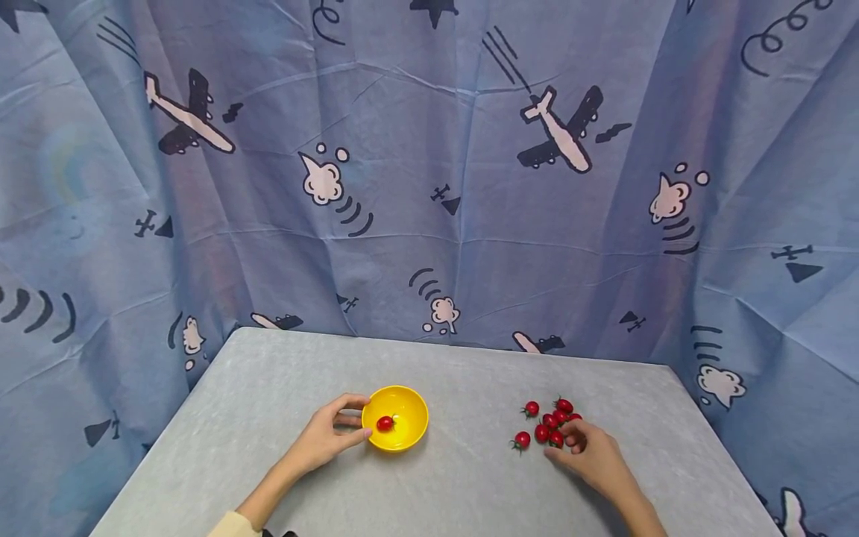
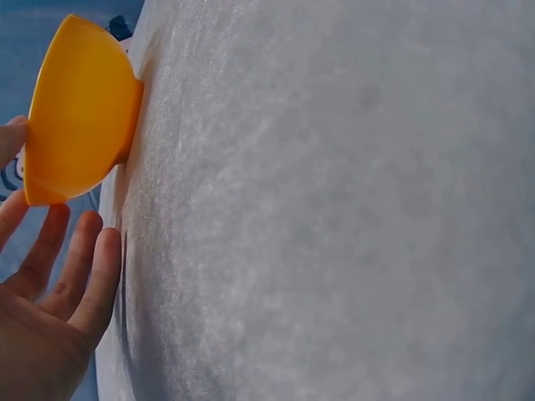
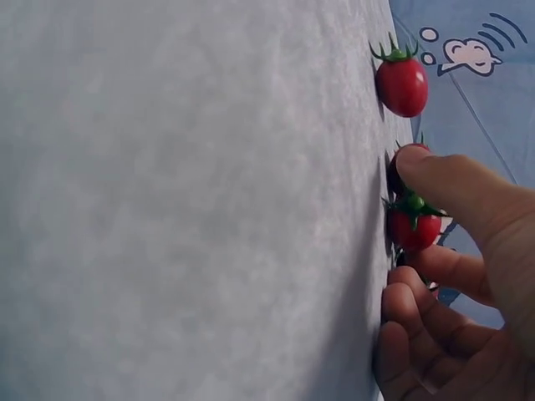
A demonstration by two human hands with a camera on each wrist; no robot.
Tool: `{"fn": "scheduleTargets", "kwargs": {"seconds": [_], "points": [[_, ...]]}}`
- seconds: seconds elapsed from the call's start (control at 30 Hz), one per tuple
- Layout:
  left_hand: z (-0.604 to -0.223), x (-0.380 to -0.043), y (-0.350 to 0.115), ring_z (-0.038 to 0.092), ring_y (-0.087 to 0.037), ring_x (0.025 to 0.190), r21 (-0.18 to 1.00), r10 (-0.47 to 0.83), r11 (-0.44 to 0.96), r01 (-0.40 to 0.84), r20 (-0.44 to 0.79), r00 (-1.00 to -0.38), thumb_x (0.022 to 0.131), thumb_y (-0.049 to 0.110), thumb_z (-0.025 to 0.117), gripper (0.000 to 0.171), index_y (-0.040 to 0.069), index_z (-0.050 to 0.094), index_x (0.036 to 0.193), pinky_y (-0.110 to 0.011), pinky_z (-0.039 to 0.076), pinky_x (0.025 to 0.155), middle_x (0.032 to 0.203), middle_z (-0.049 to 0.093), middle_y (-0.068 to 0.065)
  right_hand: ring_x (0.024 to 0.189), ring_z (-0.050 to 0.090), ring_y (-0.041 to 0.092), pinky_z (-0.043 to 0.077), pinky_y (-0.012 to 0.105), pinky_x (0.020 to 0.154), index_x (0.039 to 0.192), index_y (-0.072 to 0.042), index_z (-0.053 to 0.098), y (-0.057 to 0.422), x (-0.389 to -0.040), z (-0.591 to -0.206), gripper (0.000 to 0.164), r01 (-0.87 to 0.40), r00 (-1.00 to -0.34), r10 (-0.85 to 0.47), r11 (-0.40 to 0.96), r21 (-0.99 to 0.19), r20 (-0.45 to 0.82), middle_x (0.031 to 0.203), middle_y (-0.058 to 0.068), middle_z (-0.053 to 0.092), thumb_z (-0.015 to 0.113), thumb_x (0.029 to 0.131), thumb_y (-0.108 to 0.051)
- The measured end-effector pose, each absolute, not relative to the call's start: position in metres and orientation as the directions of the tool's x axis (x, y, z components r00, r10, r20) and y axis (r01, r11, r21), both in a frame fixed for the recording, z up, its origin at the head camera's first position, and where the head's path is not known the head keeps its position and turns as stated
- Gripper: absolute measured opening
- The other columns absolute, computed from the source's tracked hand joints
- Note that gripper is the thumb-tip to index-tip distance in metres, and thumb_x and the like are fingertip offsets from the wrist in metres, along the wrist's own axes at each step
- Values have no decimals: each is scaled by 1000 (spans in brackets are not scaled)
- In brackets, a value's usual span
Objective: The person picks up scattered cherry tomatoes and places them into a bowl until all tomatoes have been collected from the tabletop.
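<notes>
In the head view my left hand (image 1: 326,436) holds the yellow bowl (image 1: 414,440) at its left side, thumb and index finger on the rim. One cherry tomato (image 1: 385,424) lies inside it. The left wrist view shows the bowl (image 2: 84,109) standing upright on the table, with the other fingers spread beside it. Over on the right, my right hand (image 1: 597,459) reaches into a group of cherry tomatoes (image 1: 542,432). Its thumb and index finger stand around one cherry tomato (image 3: 414,227) on the table; a firm pinch does not show. The thumb partly hides another tomato behind.
Two cherry tomatoes, one nearer (image 1: 522,440) and one farther back (image 1: 532,409), lie a little left of the group. A pale grey cloth covers the table (image 1: 463,477). Behind and at both sides hangs a blue curtain (image 1: 416,246) printed with planes.
</notes>
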State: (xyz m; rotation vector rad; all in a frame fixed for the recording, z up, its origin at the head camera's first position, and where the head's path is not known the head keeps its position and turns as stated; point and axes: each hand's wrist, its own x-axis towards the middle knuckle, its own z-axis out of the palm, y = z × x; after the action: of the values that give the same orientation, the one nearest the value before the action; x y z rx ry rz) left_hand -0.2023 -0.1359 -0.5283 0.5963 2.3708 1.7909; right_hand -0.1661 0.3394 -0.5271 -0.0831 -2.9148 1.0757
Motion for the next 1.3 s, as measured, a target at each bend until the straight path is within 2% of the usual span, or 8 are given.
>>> {"fn": "scheduleTargets", "kwargs": {"seconds": [0.2, 0.37, 0.67, 0.8, 1.0, 1.3], "points": [[-529, -202, -138, 66, -33, 102, 953, 377, 194, 232, 146, -915, 90, 8, 79, 49, 0, 58, 134, -36, 59, 81, 130, 58, -23, 73, 51, 17, 43, 28, 58, 101, -2, 70, 337, -170, -527, 39, 59, -997, 77, 776, -628, 2, 80, 2, 54, 90, 79, -27], [-531, -203, -138, 66, -33, 102, 955, 381, 187, 232, 147, -913, 90, 7, 79, 50, 0, 57, 135, -36, 59, 81, 130, 58, -23, 72, 53, 17, 46, 27, 58, 101, -2, 71, 337, -170, -526, 34, 52, -997, 72, 780, -624, 7, 80, 0, 57, 89, 80, -21], [-530, -204, -136, 66, -36, 101, 937, 373, 249, 245, 141, -917, 91, 3, 77, 48, -4, 56, 133, -38, 59, 81, 128, 58, -27, 73, 56, 17, 48, 26, 59, 101, 0, 71, 340, -168, -520, 34, 53, -997, 74, 771, -635, 7, 80, 0, 60, 89, 80, -20], [-529, -204, -135, 65, -39, 102, 940, 369, 246, 237, 136, -920, 91, 3, 77, 48, -5, 56, 133, -39, 59, 82, 129, 57, -28, 74, 57, 17, 50, 26, 60, 102, 0, 71, 341, -167, -518, 34, 38, -997, 68, 761, -648, 21, 82, 1, 62, 89, 80, -19], [-530, -202, -138, 64, -38, 108, 955, 364, 203, 215, 130, -922, 90, 7, 79, 51, 0, 58, 136, -38, 59, 84, 135, 56, -24, 75, 60, 16, 52, 26, 62, 106, 1, 71, 346, -165, -516, 36, 24, -997, 64, 733, -680, 33, 86, 2, 64, 89, 80, -18], [-532, -203, -139, 64, -38, 109, 959, 373, 187, 211, 130, -919, 90, 8, 79, 53, 0, 57, 137, -37, 58, 85, 137, 55, -24, 79, 62, 19, 54, 26, 67, 112, 1, 71, 355, -162, -510, 37, 28, -997, 75, 682, -730, 33, 92, 6, 67, 86, 84, -16]]}}
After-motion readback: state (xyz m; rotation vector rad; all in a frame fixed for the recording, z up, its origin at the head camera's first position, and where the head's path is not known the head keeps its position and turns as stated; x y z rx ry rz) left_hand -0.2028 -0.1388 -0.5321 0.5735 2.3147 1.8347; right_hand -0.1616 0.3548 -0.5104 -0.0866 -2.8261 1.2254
